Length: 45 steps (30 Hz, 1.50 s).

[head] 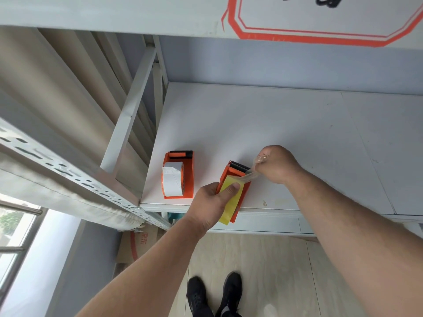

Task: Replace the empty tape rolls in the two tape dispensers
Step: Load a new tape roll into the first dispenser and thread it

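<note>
Two orange tape dispensers stand near the front left of a white shelf (274,124). The left dispenser (188,177) holds a white tape roll (172,179) and nobody touches it. The right dispenser (242,191) juts over the shelf's front edge and carries a yellowish tape roll (232,202). My left hand (210,204) grips that roll and dispenser, thumb on top of the roll. My right hand (278,164) pinches the clear tape strip (250,175) pulled from the roll, beside the black toothed cutter (239,166).
Grey metal shelf uprights and a slotted rail (68,172) run at the left. An upper shelf edge with orange markings (320,35) hangs overhead. Below lie wooden flooring, my black shoes (215,294) and a cardboard box (137,245).
</note>
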Each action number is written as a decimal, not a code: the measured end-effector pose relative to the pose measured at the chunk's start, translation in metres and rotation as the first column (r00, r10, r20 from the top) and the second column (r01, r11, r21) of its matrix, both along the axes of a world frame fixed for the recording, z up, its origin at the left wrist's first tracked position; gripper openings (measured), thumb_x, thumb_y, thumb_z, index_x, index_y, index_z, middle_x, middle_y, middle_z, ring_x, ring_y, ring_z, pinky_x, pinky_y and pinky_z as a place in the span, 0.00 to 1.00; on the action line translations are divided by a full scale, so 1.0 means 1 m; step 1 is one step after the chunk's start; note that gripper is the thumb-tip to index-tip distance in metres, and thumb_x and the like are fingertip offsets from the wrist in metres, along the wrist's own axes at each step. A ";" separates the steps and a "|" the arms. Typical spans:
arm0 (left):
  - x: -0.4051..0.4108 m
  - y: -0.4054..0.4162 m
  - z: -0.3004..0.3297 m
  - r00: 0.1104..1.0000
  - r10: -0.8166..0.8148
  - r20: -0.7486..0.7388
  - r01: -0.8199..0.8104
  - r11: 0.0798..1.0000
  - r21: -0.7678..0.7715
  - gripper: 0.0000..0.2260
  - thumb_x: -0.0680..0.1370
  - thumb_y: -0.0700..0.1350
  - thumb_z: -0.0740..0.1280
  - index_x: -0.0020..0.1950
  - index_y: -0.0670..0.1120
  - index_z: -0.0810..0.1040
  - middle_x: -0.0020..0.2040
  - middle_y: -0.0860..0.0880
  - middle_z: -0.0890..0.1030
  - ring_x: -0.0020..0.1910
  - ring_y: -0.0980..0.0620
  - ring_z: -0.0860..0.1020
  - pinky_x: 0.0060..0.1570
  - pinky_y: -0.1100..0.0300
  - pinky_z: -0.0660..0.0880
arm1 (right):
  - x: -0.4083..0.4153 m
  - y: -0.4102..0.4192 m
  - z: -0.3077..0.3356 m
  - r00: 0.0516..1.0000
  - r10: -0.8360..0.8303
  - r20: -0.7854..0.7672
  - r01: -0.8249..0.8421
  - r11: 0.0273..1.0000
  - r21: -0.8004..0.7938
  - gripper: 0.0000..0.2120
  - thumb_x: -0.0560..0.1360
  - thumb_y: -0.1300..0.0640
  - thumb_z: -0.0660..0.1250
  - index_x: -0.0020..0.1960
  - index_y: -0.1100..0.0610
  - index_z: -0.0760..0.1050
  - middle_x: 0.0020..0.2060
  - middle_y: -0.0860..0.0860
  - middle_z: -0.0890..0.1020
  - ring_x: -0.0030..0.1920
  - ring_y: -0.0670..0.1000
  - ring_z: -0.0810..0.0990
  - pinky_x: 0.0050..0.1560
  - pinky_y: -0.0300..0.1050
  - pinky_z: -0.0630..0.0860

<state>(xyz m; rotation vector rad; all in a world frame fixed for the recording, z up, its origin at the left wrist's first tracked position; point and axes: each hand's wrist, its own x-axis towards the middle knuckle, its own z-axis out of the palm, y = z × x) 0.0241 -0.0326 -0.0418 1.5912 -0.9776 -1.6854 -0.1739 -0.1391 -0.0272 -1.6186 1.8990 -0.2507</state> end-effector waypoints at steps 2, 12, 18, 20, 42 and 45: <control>0.000 0.000 0.001 1.000 -0.001 0.002 0.001 1.000 0.006 0.20 0.79 0.64 0.69 0.58 0.49 0.82 0.52 0.45 0.88 0.52 0.41 0.88 0.60 0.42 0.83 | 0.006 -0.001 -0.003 1.000 -0.029 0.002 0.029 0.999 -0.017 0.04 0.74 0.60 0.68 0.46 0.55 0.82 0.41 0.51 0.84 0.44 0.56 0.82 0.43 0.48 0.79; 0.001 0.005 0.001 1.000 -0.009 0.013 0.009 1.000 -0.010 0.18 0.78 0.64 0.70 0.55 0.51 0.83 0.52 0.47 0.89 0.52 0.42 0.88 0.61 0.41 0.83 | -0.002 0.002 0.015 0.764 -0.427 0.483 0.166 0.854 0.492 0.04 0.77 0.54 0.71 0.44 0.51 0.79 0.43 0.51 0.88 0.37 0.47 0.78 0.37 0.42 0.68; 0.000 0.006 0.004 1.000 -0.022 0.013 0.022 1.000 -0.013 0.18 0.78 0.65 0.69 0.56 0.52 0.82 0.53 0.47 0.88 0.53 0.42 0.88 0.62 0.41 0.82 | -0.002 0.004 0.015 0.818 -0.337 0.466 0.122 0.894 0.431 0.10 0.73 0.53 0.79 0.51 0.53 0.82 0.47 0.56 0.89 0.43 0.49 0.85 0.37 0.40 0.73; 0.000 0.007 0.005 1.000 -0.018 0.003 0.018 1.000 -0.015 0.21 0.75 0.67 0.69 0.56 0.51 0.82 0.53 0.47 0.88 0.53 0.41 0.87 0.62 0.40 0.82 | 0.001 0.003 0.012 0.847 -0.323 0.423 0.161 0.913 0.375 0.09 0.73 0.60 0.79 0.49 0.53 0.81 0.42 0.55 0.87 0.39 0.48 0.84 0.36 0.39 0.73; 0.000 0.009 0.002 0.999 0.020 -0.030 -0.020 1.000 0.019 0.20 0.81 0.61 0.68 0.65 0.49 0.79 0.57 0.48 0.86 0.56 0.44 0.86 0.63 0.44 0.82 | -0.017 -0.001 0.007 0.912 0.031 0.410 -0.124 0.971 0.203 0.01 0.75 0.57 0.76 0.45 0.54 0.87 0.44 0.52 0.87 0.44 0.48 0.82 0.44 0.46 0.77; 0.000 0.008 0.002 1.000 0.004 -0.015 -0.004 1.000 0.016 0.16 0.83 0.58 0.67 0.63 0.49 0.80 0.56 0.47 0.86 0.55 0.44 0.86 0.61 0.47 0.83 | -0.015 -0.003 0.015 0.792 -0.237 0.563 -0.003 0.920 0.391 0.02 0.78 0.58 0.74 0.47 0.55 0.84 0.41 0.51 0.84 0.36 0.46 0.79 0.37 0.41 0.72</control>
